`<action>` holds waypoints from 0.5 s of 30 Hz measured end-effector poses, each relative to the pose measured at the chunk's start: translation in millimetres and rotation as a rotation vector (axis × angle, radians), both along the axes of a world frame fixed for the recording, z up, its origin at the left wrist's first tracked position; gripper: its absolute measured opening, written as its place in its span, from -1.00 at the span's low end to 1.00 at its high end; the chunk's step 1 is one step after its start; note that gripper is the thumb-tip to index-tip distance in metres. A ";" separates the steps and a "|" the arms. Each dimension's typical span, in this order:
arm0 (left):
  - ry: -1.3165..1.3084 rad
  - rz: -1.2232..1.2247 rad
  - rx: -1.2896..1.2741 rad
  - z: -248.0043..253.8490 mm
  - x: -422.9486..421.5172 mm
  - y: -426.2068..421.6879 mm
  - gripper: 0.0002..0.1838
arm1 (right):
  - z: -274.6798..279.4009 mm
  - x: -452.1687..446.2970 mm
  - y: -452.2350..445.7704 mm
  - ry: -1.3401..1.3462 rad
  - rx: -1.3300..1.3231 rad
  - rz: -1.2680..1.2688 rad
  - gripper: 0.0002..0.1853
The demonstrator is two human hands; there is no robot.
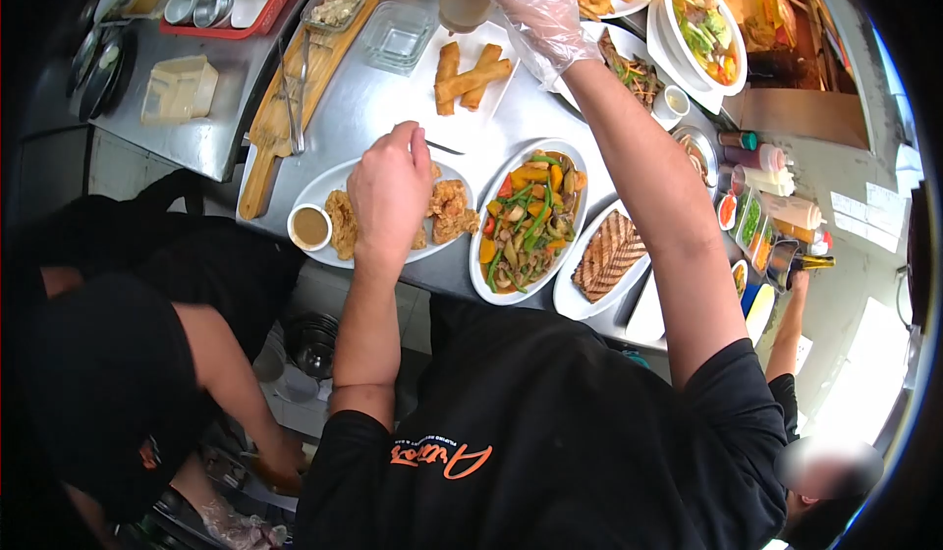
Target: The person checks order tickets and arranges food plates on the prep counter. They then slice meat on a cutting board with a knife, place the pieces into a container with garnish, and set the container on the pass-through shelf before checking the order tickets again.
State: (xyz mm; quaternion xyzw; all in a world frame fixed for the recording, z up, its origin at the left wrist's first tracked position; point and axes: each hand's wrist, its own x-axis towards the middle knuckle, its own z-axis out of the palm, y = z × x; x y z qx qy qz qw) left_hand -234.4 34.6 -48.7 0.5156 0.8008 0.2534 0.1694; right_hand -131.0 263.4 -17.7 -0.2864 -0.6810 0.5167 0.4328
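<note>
Nearest, at ten o'clock, our bare left hand is over fried chicken; its fingers are hidden, so we cannot tell their grip. Farther, toward twelve, crossed spring rolls lie on a white plate. Beyond, our gloved right hand grips a cup; we seem to be plating, which calls for a level wrist.
</note>
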 end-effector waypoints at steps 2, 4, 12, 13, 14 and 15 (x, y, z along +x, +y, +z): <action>-0.004 0.042 -0.036 3.9 -5.8 2.4 -0.73 | -1.0 -1.5 0.0 0.003 -0.008 -0.002 -0.48; -0.006 0.076 -0.033 5.0 -10.0 2.8 -0.73 | -4.1 -2.7 1.8 0.019 -0.004 0.006 -0.48; -0.027 0.126 -0.064 9.7 -15.1 -2.5 -0.74 | 11.8 8.9 -8.4 -0.150 0.003 -0.050 -0.49; -0.039 0.140 -0.079 11.1 -16.9 -4.0 -0.74 | 17.8 16.7 -10.0 -0.222 0.003 -0.060 -0.49; -0.015 0.139 -0.061 7.4 -20.6 -7.4 -0.74 | 18.2 25.7 -9.1 -0.238 -0.002 -0.059 -0.48; 0.008 0.139 -0.045 1.2 -25.5 -12.6 -0.74 | 16.8 36.6 -8.2 -0.254 -0.009 -0.058 -0.48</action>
